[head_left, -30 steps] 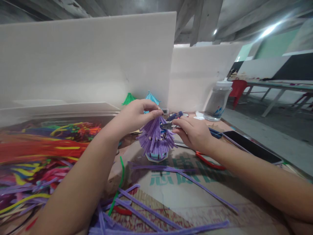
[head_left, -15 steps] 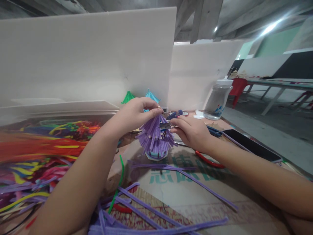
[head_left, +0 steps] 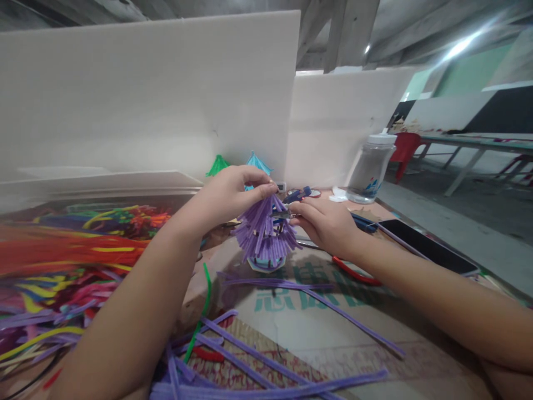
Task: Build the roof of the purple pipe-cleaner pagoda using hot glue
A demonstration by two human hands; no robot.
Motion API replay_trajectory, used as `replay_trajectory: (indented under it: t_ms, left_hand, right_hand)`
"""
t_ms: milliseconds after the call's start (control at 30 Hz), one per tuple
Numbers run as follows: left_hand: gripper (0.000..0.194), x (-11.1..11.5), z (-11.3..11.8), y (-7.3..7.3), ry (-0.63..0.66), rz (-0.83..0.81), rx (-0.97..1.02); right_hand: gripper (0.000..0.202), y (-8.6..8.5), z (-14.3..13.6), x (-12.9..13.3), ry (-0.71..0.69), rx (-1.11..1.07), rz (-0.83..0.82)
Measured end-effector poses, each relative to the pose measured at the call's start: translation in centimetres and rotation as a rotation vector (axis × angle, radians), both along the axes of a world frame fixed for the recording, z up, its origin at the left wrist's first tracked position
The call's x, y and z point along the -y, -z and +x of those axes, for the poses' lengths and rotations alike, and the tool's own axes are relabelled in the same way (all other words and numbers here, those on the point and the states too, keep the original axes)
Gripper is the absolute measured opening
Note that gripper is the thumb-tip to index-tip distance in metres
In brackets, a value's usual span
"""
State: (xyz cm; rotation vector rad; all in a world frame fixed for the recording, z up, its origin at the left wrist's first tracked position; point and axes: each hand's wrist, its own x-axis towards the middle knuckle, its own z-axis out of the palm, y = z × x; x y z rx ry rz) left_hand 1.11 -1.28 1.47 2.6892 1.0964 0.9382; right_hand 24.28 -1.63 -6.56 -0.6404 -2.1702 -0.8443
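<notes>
A small tiered tower of purple pipe cleaners (head_left: 266,236) stands on a pale base on the cardboard. Its layers flare out like roofs. My left hand (head_left: 252,186) pinches the peak from above, thumb against fingers. My right hand (head_left: 327,222) is closed around a metal-jawed tool (head_left: 281,214), whose tip reaches into the tower's right side below the top roof. The tool's handle is mostly hidden by the hand, so its exact kind is unclear. Cut purple pipe cleaners (head_left: 283,283) lie in front of the tower.
A heap of coloured pipe cleaners (head_left: 83,250) fills the left. Behind the tower stand green (head_left: 218,164) and blue (head_left: 259,161) peaked pieces and a dark blue glue gun (head_left: 297,195). Rightward are a clear bottle (head_left: 370,169), a phone (head_left: 428,247) and a red-handled tool (head_left: 356,272).
Both hands hold nearly the same position. The tool's tip has shifted slightly at the tower's right side; the tower stays in place.
</notes>
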Motion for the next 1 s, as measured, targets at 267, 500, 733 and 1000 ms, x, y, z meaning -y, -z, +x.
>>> replay_trajectory:
  t_ms: [267,500,733,1000]
  left_hand:
    - [0.032,-0.13,-0.10,0.08,-0.003,-0.002,0.008]
    - [0.032,0.02,0.00,0.09,-0.016,-0.026,0.018]
    - [0.033,-0.07,0.00,0.13,-0.012,-0.037,0.023]
    - [0.032,0.04,0.02,0.15,-0.001,-0.028,0.026]
  right_hand:
    - [0.028,-0.03,0.27,-0.03,-0.038,-0.037,0.011]
    - [0.027,-0.05,0.27,-0.10,-0.015,-0.031,0.023]
    - [0.029,0.07,0.08,-0.14,-0.003,-0.032,0.027]
    - [0.029,-0.05,0.03,-0.05,-0.005,-0.027,0.025]
